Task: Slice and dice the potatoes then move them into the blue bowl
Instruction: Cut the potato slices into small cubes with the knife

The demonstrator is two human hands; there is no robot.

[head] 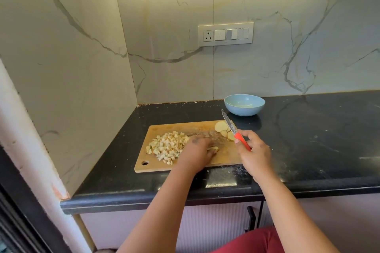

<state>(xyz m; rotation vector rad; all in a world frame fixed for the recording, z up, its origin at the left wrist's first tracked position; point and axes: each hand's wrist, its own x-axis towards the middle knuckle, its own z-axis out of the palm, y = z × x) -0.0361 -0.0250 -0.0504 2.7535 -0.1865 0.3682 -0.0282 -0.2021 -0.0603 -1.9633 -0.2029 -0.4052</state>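
Observation:
A wooden cutting board point(156, 165) lies on the black counter. A heap of diced potato point(165, 146) covers its left half. Round potato slices point(221, 126) sit at its far right corner. My left hand point(197, 151) rests on the board's middle, fingers over a few potato pieces point(213, 149) at its fingertips; whether it grips them is hidden. My right hand point(254, 155) grips the red handle of a knife point(231, 125), whose blade points up and away over the slices. The blue bowl point(244, 104) stands empty behind the board.
Marble walls close in the counter at the left and back, with a switch panel point(225, 34) on the back wall. Black counter point(318, 141) stretches to the right. The counter's front edge runs below the board.

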